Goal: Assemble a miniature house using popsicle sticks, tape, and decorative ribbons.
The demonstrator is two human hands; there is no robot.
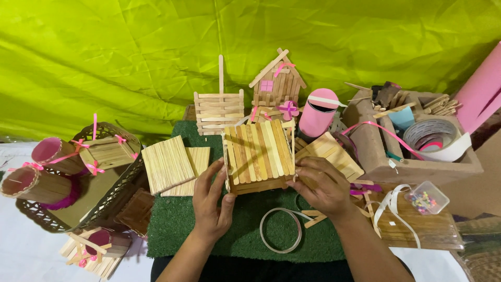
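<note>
A small box made of wooden craft sticks (259,154) is held above a green grass mat (245,219). My left hand (213,201) grips its left side with thumb and fingers. My right hand (322,184) holds its right side. Flat panels of glued sticks (168,163) lie on the mat to the left of the box. Another stick panel (334,151) lies behind my right hand.
A stick house with pink trim (276,83) and a stick fence piece (219,112) stand behind. A pink cylinder (319,112), a brown tray of supplies (417,151), a woven basket (78,177) with pink-ribboned crafts, a ribbon loop (281,230) and a bead box (427,197) surround the mat.
</note>
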